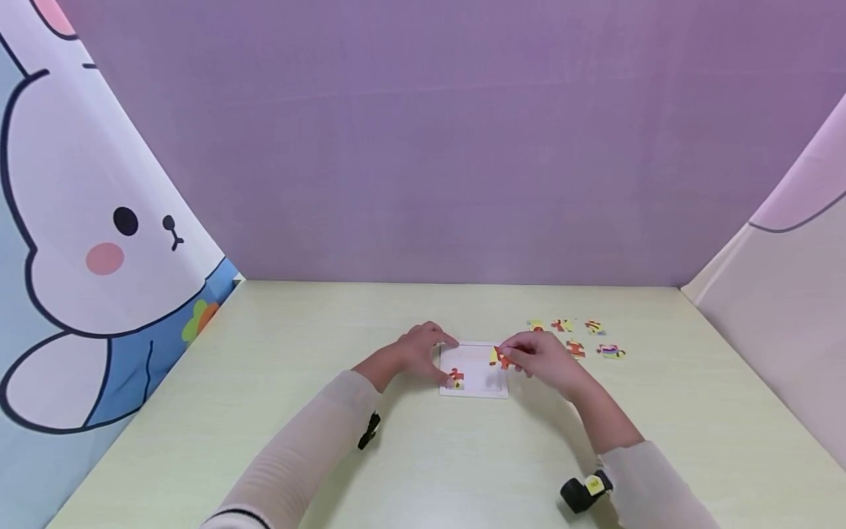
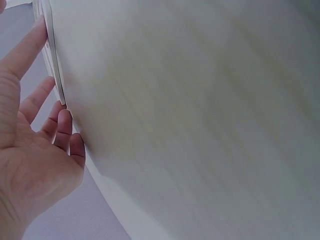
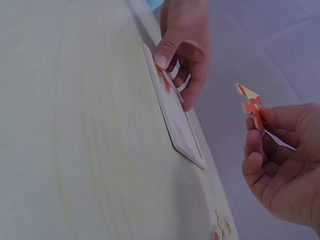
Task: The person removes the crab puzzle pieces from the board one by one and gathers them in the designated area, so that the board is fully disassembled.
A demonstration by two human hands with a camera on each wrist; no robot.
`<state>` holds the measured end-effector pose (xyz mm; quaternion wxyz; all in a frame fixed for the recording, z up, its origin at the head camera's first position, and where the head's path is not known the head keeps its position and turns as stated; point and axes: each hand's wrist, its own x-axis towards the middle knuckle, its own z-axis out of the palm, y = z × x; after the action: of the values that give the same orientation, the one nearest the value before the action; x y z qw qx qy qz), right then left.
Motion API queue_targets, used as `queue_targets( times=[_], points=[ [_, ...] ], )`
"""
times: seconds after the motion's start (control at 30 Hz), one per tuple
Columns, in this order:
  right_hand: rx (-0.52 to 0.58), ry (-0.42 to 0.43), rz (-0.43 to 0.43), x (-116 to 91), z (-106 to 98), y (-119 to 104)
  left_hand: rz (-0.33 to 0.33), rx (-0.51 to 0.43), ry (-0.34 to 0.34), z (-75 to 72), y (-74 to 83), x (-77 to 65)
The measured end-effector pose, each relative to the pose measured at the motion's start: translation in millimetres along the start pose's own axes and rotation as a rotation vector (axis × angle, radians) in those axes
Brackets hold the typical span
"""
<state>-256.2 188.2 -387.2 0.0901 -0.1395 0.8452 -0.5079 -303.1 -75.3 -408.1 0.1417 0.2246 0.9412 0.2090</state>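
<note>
A shallow white puzzle tray point(image 1: 472, 371) lies on the table. One red and yellow jigsaw piece point(image 1: 457, 379) sits in its near left corner. My left hand point(image 1: 423, 354) spans the tray's left side; its thumb presses on that piece, and the other fingers touch the tray's far edge. In the right wrist view the same thumb point(image 3: 161, 60) rests on the piece. Above the tray's right side, my right hand point(image 1: 543, 360) pinches another red and yellow jigsaw piece point(image 3: 252, 107) between thumb and fingers, clear of the tray's surface.
Several loose jigsaw pieces point(image 1: 575, 349) lie on the table beyond and to the right of my right hand, the rightmost being a striped piece point(image 1: 611, 351). A purple backdrop point(image 1: 463, 184) stands behind the table point(image 1: 317, 316), with a rabbit-print cloth point(image 1: 73, 169) at the left.
</note>
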Motion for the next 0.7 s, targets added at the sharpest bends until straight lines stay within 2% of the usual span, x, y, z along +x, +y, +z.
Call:
queue_targets(
  times=[0.33, 0.7],
  points=[
    [-0.019, 0.014, 0.016, -13, -16, 5, 0.001, -0.018, 0.000, -1.1, 1.4, -2.0],
    [0.027, 0.014, -0.006, -27, -38, 15, 0.004, -0.012, 0.000, -1.4, 1.5, -2.2]
  ],
)
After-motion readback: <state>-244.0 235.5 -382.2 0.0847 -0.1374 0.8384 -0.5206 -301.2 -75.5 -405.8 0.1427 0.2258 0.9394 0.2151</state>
